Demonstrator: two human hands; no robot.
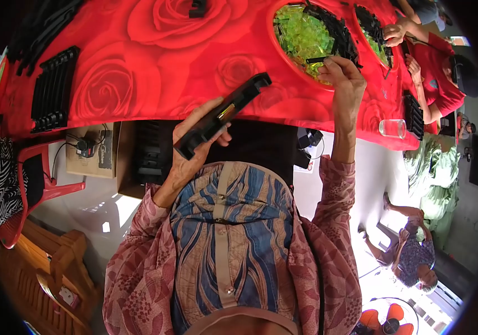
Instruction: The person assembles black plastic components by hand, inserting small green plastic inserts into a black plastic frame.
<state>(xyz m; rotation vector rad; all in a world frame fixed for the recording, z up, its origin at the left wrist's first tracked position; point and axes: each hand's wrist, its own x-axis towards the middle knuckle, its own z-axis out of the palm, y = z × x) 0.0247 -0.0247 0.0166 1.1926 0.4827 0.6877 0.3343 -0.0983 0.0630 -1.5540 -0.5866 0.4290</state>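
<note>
My left hand [190, 139] is wrapped round a long black plastic housing [253, 89], tilted with its far end up to the right over the table's front edge. A small yellow piece [227, 113] shows inside the housing. Farther right, my right hand [344, 81] pinches a short black strip [315, 60] above a round red-rimmed basin [305, 77]. In that basin lie many clear yellow-green pieces [303, 34] on the left and thin black strips [344, 40] on the right.
Stacked black housings [55, 89] lie at the table's left, others [413, 114] at its right end beside a clear glass [392, 129]. A co-worker's hand [396, 34] reaches to a second basin [374, 33]. Below the table stands an open cardboard box [124, 162]; a red chair [46, 187] is left.
</note>
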